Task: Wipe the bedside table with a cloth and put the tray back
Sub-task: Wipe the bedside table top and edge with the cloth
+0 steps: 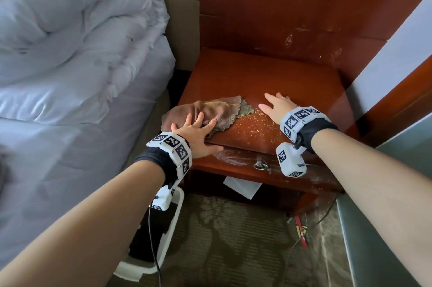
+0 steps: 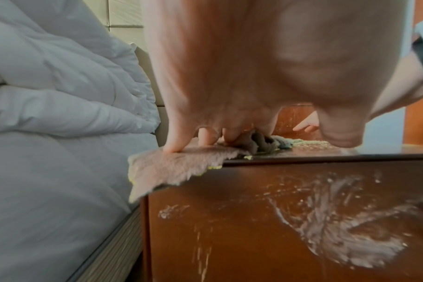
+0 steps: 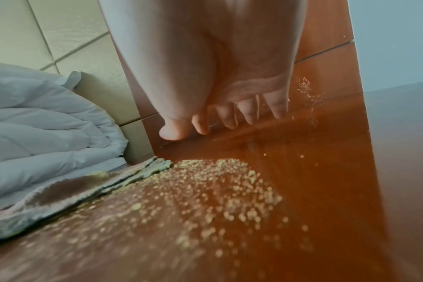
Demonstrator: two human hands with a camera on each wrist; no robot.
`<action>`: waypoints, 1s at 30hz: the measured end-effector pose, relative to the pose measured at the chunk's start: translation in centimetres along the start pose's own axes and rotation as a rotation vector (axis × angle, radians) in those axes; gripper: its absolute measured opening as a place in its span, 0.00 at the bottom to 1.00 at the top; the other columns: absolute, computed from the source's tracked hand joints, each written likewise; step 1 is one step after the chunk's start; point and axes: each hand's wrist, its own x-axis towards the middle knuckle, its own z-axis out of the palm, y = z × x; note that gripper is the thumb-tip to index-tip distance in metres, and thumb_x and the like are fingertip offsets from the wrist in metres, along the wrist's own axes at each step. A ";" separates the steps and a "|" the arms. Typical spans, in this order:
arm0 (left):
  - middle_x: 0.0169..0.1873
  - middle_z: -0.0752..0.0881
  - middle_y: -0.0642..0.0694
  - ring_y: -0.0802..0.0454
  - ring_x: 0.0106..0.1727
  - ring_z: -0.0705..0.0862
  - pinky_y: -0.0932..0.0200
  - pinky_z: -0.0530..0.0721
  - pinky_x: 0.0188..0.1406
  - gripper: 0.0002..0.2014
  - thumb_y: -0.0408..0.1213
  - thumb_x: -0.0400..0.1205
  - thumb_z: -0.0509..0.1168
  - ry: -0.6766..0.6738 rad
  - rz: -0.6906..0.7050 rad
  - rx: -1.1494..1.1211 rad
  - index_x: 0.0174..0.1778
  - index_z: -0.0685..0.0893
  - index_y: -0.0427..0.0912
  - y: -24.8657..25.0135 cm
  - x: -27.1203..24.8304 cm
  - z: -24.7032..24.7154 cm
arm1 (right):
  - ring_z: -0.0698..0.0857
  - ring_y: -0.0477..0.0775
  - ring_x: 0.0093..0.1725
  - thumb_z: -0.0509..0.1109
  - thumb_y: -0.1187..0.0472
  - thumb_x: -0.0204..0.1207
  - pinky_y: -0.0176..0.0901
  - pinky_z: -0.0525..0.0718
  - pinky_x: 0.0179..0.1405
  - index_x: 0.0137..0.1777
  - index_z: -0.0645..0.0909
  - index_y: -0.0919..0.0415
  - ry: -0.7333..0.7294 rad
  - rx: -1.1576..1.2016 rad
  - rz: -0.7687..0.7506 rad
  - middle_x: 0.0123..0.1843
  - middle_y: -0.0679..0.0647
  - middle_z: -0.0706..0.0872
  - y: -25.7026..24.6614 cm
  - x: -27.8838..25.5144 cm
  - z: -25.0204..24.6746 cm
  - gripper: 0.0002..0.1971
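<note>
A brown cloth [image 1: 222,109] lies on the front left corner of the red-brown bedside table [image 1: 280,71], one edge hanging over the side [image 2: 157,171]. My left hand [image 1: 198,123] presses on the cloth with spread fingers [image 2: 174,145]. Just right of the cloth, my right hand [image 1: 273,104] is open and flat, low over the tabletop, holding nothing; its fingers [image 3: 249,112] point at the back wall. Yellow crumbs [image 1: 252,125] are scattered between the hands [image 3: 217,190]. A white tray [image 1: 174,214] with dark items stands on the floor under my left arm.
A bed with a white duvet [image 1: 70,64] runs close along the table's left side. The drawer front [image 2: 290,219] shows pale smears. Under the table lie a white sheet of paper [image 1: 243,187] and a red item [image 1: 301,233] on the carpet. A wood wall panel [image 1: 280,6] backs the table.
</note>
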 end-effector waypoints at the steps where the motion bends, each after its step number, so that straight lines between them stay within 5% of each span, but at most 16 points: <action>1: 0.84 0.38 0.48 0.40 0.84 0.38 0.26 0.46 0.78 0.42 0.69 0.77 0.53 -0.002 -0.001 -0.002 0.81 0.38 0.63 0.3 -0.1 0.1 | 0.46 0.65 0.85 0.49 0.42 0.85 0.67 0.53 0.82 0.84 0.50 0.48 0.003 0.001 -0.009 0.87 0.57 0.47 0.1 -0.3 0.1 0.30; 16: 0.84 0.38 0.48 0.40 0.84 0.37 0.24 0.44 0.77 0.44 0.72 0.75 0.51 -0.039 0.165 0.046 0.82 0.41 0.60 9.5 1.6 0.4 | 0.48 0.62 0.85 0.46 0.43 0.86 0.63 0.54 0.82 0.84 0.51 0.48 0.047 0.018 0.019 0.87 0.56 0.49 5.8 -5.3 0.0 0.28; 21: 0.84 0.37 0.49 0.38 0.84 0.38 0.32 0.42 0.79 0.42 0.69 0.77 0.51 0.011 0.175 -0.017 0.82 0.39 0.60 6.8 1.1 -1.1 | 0.49 0.62 0.85 0.47 0.42 0.85 0.63 0.54 0.82 0.84 0.51 0.48 0.054 0.041 -0.018 0.86 0.57 0.49 4.4 -5.4 0.5 0.29; 30: 0.84 0.40 0.43 0.43 0.85 0.40 0.41 0.44 0.82 0.52 0.66 0.74 0.62 0.095 -0.048 -0.090 0.84 0.41 0.47 -2.5 0.7 -2.0 | 0.47 0.64 0.85 0.55 0.35 0.79 0.60 0.53 0.82 0.84 0.50 0.48 0.085 -0.014 -0.265 0.86 0.57 0.49 -3.9 -5.9 2.7 0.37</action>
